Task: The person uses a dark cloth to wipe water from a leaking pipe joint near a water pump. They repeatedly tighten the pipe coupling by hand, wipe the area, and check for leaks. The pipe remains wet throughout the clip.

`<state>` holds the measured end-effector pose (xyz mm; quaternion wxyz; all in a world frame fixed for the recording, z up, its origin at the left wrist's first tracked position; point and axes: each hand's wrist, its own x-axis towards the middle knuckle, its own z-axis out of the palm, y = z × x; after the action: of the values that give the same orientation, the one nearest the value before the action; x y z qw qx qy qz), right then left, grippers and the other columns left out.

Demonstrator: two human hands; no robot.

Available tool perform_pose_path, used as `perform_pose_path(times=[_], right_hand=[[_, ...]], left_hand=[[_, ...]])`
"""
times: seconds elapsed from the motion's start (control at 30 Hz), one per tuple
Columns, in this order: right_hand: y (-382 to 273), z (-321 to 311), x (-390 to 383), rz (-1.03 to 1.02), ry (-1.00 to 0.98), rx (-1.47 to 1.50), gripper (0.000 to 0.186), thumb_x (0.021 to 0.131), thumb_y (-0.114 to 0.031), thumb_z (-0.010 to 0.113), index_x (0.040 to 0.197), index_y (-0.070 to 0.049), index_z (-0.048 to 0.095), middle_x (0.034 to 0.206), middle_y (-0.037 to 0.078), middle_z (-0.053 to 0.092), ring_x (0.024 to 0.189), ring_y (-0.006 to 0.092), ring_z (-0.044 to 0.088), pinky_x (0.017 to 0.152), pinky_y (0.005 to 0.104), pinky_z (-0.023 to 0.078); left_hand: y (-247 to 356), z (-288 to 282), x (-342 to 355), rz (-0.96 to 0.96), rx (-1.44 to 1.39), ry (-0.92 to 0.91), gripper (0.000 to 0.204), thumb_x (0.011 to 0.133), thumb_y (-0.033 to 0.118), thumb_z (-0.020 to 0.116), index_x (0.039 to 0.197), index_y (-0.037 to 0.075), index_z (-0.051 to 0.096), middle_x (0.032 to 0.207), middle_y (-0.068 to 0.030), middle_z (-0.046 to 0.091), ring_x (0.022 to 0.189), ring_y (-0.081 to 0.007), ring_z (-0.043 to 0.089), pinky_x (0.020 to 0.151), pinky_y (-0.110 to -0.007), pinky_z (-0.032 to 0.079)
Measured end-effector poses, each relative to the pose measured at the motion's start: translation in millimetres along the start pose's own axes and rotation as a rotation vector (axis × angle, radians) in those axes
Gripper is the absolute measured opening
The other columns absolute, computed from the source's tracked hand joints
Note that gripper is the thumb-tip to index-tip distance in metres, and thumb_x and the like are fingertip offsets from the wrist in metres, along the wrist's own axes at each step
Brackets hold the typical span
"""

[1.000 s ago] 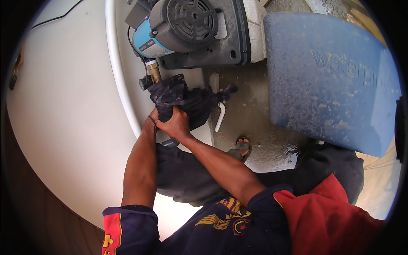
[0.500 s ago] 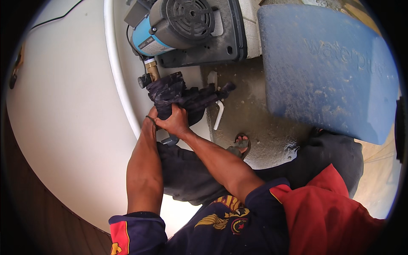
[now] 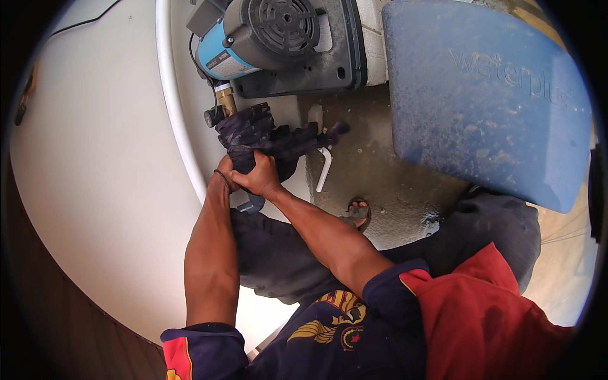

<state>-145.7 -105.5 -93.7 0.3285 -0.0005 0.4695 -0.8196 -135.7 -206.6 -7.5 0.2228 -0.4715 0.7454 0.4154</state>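
Two hands on cloth | grip: left hand (image 3: 226, 172) and right hand (image 3: 259, 175) both clamped around its lower end, fingers partly hidden | dark cloth (image 3: 244, 128): bunched just below brass pipe fitting (image 3: 225, 100), long axis running from fitting to hands, twisted tail pointing right over concrete floor (image 3: 369, 142)

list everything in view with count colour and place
cloth: one, dark, left of centre
motor: one, blue and grey, top
base: one, black, under motor
fitting: one, brass-coloured, above cloth
long pipe: one, white, left of motor
bent pipe: one, white, right of cloth
elbow pipe: one, grey, below cloth
plastic cover: one, blue, right
cable: one, black, upper left
sandal: one, dark, near centre
left hand, right hand: two, bare, on cloth
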Motion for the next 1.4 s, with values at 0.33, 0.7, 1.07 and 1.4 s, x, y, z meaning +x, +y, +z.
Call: perform_pose_path(times=[0.33, 0.7, 1.07, 1.4], right_hand=[[10.4, -2.2, 0.7, -0.096, -0.073, 0.013, 0.064, 0.077, -0.048, 0.079, 0.105, 0.007, 0.062, 0.098, 0.025, 0.069, 0.092, 0.0407, 0.069, 0.083, 0.0444, 0.053], [-19.9, -60.7, 13.3, -0.344, -0.057, -0.238, 0.045, 0.097, -0.03, 0.065, 0.07, 0.004, 0.051, 0.062, 0.018, 0.049, 0.052, 0.0335, 0.046, 0.052, 0.0421, 0.038], [29.3, -160.3, 52.9, -0.237, 0.182, -0.945, 0.03, 0.089, -0.021, 0.073, 0.075, 0.003, 0.061, 0.063, 0.02, 0.059, 0.053, 0.0274, 0.055, 0.054, 0.0403, 0.043], [-24.9, -172.8, 36.7, -0.206, -0.256, -1.718, 0.031, 0.078, -0.018, 0.075, 0.106, -0.003, 0.072, 0.102, 0.021, 0.07, 0.096, 0.0418, 0.067, 0.083, 0.0498, 0.053]], left_hand=[[21.1, 15.3, 10.9, -0.458, -0.528, 0.456, 0.031, 0.097, 0.035, 0.055, 0.102, 0.007, 0.068, 0.092, -0.0083, 0.072, 0.075, -0.0233, 0.07, 0.069, -0.036, 0.058], [82.3, 68.6, -82.7, 0.025, -0.426, 0.605, 0.056, 0.106, 0.041, 0.039, 0.139, -0.004, 0.047, 0.138, -0.0173, 0.055, 0.13, -0.0287, 0.053, 0.106, -0.043, 0.043], [-95.3, 89.0, -201.1, 0.754, -0.097, 1.289, 0.051, 0.102, 0.046, 0.05, 0.123, 0.0, 0.054, 0.12, -0.0201, 0.06, 0.11, -0.0304, 0.062, 0.093, -0.047, 0.051], [-163.6, 116.6, -78.5, 0.472, -1.091, 0.592, 0.073, 0.1, 0.058, 0.043, 0.138, -0.004, 0.044, 0.127, -0.0189, 0.059, 0.12, -0.0297, 0.057, 0.104, -0.045, 0.045]])
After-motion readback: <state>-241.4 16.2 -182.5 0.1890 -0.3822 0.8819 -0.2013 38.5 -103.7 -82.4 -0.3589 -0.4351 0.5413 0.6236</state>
